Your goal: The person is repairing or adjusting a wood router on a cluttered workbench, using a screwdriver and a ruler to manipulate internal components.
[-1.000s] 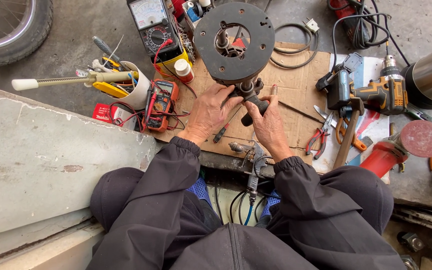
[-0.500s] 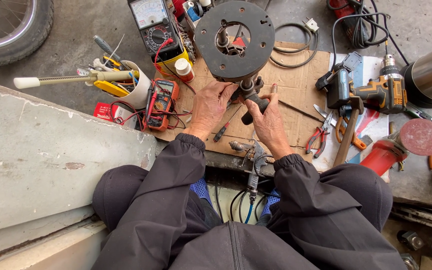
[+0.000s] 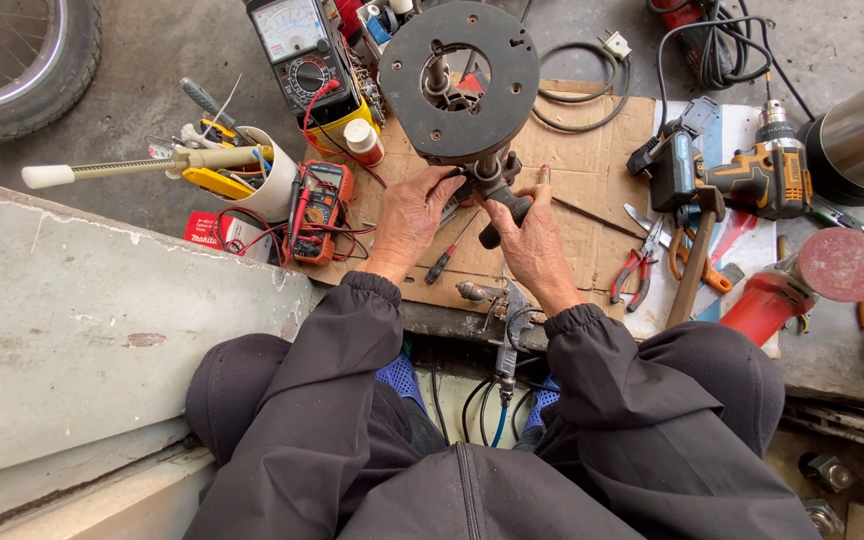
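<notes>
On brown cardboard sheet (image 3: 592, 225): left hand (image 3: 414, 215) and right hand (image 3: 532, 240) stay clenched on black round metal motor assy (image 3: 462, 85); no shift, work unchanged.

A single head-worn camera looks steeply down from above the seated person, close over the cardboard sheet (image 3: 592, 215) on the ground. It faces forward past the knees, so the sheet fills the middle, with a tyre (image 3: 27, 75) far upper left of it.
</notes>
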